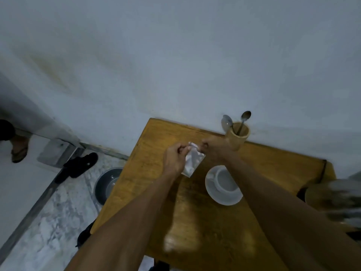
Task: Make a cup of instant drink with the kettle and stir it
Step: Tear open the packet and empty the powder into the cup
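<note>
A small silvery-white sachet point(192, 163) hangs above the wooden table point(156, 141). My left hand point(174, 160) pinches its top left corner and my right hand point(214, 149) pinches its top right corner. To the right of the sachet, a white cup point(224, 179) stands on a white saucer point(212, 189), partly hidden under my right forearm. A wooden holder point(239, 137) at the table's back edge carries two metal spoons point(245, 116). The blurred thing at the right edge, perhaps the kettle point(336, 200), is too smeared to identify.
The table stands against a pale wall. On the floor to its left lie a grey metal bowl point(108, 183) and black sandals point(78, 166). A person's sandalled foot point(19, 147) shows at the far left, beyond a door threshold.
</note>
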